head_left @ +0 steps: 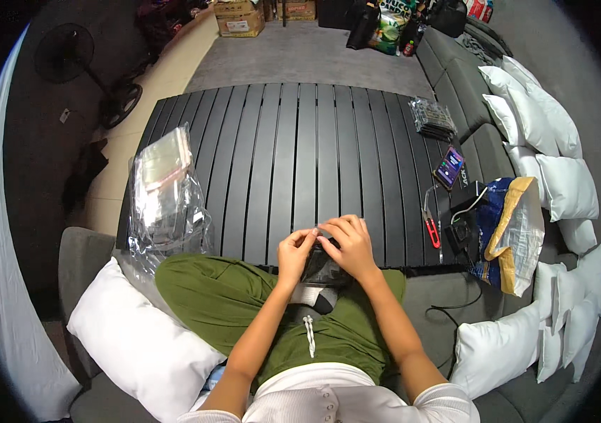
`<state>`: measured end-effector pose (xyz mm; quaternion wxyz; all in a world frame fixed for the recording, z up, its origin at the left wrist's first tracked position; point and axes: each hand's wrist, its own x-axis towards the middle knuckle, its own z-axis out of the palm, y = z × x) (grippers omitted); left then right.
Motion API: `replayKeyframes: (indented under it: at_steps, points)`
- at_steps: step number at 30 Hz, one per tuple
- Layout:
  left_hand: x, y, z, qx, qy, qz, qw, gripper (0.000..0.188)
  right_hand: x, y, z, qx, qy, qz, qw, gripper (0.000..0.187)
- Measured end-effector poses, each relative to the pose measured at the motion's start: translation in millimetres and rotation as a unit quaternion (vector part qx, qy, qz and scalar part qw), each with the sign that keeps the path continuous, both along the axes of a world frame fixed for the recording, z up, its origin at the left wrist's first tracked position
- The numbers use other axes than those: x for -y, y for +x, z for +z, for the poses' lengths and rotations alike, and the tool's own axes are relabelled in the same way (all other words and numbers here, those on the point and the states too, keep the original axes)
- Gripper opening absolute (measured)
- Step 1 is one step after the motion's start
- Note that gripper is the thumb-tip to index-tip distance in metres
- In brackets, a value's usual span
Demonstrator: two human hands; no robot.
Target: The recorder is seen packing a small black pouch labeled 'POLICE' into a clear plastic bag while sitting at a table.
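Over my crossed legs, at the near edge of the black slatted table (pixel 265 155), both hands meet at the top of a dark, shiny packet (pixel 323 269) that looks like clear plastic around something black. My left hand (pixel 295 255) pinches its upper edge with thumb and forefinger. Beside it my right hand (pixel 351 247) is closed on the same edge, its fingertips close to the left ones. What exactly lies inside the packet is hard to make out. On the table's left side is a pile of clear plastic bags (pixel 163 176), partly hanging over the near edge.
To the right on the table lie a stack of plastic-wrapped packets (pixel 433 118), a phone (pixel 450 168), a red-handled cutting tool (pixel 431 229) and black devices with cables (pixel 461 236). A blue and yellow sack (pixel 508 233) stands beside them. White pillows (pixel 138 342) rest on the grey sofa.
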<state>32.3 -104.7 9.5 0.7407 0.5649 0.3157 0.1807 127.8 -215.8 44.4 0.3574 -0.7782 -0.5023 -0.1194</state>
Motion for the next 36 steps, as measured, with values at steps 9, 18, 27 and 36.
replayKeyframes:
  at_steps: [9, 18, 27, 36]
  points:
    - [-3, 0, 4, 0.003, -0.022, -0.025, 0.999, 0.019, -3, 6, -6, -0.022, 0.017, 0.006, 1.000, 0.011]
    - [-6, -4, 3, 0.021, -0.035, -0.056, 0.998, 0.024, -6, 5, -10, -0.096, 0.037, -0.015, 0.995, 0.010]
    - [-14, -3, -2, -0.018, -0.026, -0.061, 0.998, 0.024, -7, 5, -5, -0.055, -0.010, 0.028, 0.998, 0.016]
    - [-10, -6, 8, 0.001, -0.061, -0.049, 0.997, 0.027, -7, 5, -1, -0.140, 0.010, 0.033, 0.989, 0.013]
